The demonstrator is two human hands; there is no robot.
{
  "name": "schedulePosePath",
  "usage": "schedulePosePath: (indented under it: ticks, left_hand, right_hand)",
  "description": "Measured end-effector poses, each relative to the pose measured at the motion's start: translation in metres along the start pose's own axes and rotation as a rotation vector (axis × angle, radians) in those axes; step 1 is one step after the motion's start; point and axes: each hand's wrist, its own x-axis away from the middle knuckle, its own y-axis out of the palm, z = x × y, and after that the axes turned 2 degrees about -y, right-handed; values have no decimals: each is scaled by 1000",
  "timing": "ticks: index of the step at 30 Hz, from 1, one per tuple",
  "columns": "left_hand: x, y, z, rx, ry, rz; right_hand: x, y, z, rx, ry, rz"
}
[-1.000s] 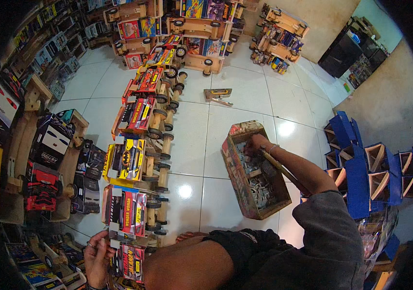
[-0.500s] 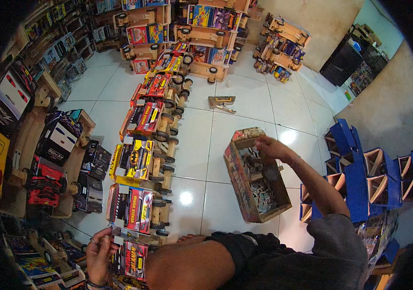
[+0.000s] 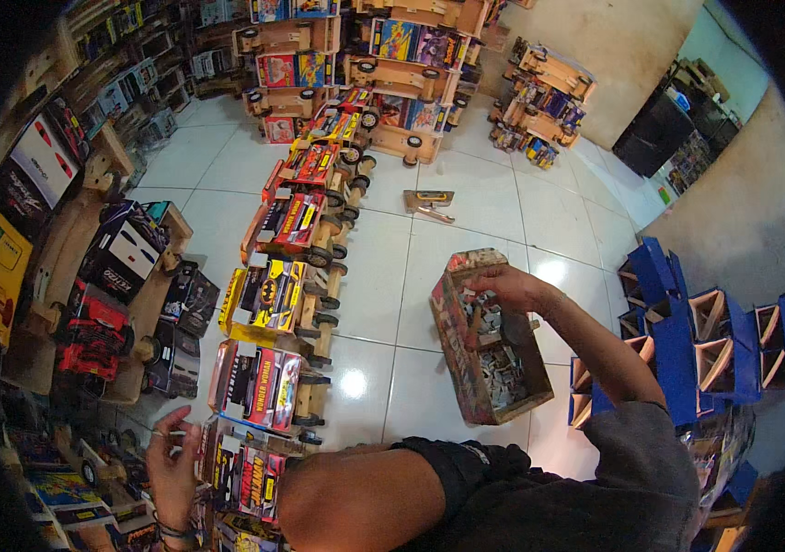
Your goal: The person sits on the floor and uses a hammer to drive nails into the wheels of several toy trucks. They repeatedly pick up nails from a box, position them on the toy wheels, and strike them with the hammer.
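Note:
A row of wooden toy trucks with bright printed panels and black wheels runs up the floor on my left. My left hand [image 3: 174, 460] is raised just left of the nearest red and black toy truck [image 3: 250, 478], fingers loosely bent and apart, holding nothing. My right hand [image 3: 510, 288] reaches over the far end of a worn wooden box [image 3: 457, 373], its fingers bent down and closed; what they hold is hidden. Small pale metal pieces [image 3: 503, 375] lie in the box. Below that hand a reddish-brown stick-like piece [image 3: 473, 328] shows.
A flat trowel-like tool [image 3: 429, 199] lies on the tiles beyond the box. Blue wooden frames [image 3: 673, 336] are stacked at the right. More toy trucks [image 3: 121, 253] crowd the left side, and stacks of them [image 3: 411, 83] stand at the back. My knee [image 3: 355, 497] is in front.
My left hand has come away from the near truck, moving up and left, and its fingers have opened. My right hand has shifted slightly left and nearer over the box.

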Motion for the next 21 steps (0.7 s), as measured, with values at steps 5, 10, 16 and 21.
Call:
schedulePosePath:
  ticks: [5, 10, 16, 21]
  left_hand:
    - [4, 24, 65, 123, 353, 22]
    - [19, 95, 133, 351, 403, -454]
    - [6, 97, 139, 64, 653, -351]
    - [4, 87, 117, 488, 361, -405]
  right_hand:
    - [56, 82, -82, -202, -83, -318]
    - [87, 165, -137, -144, -150, -519]
    - [88, 147, -134, -219, -221, -479]
    - [-12, 28, -29, 1161, -311, 280]
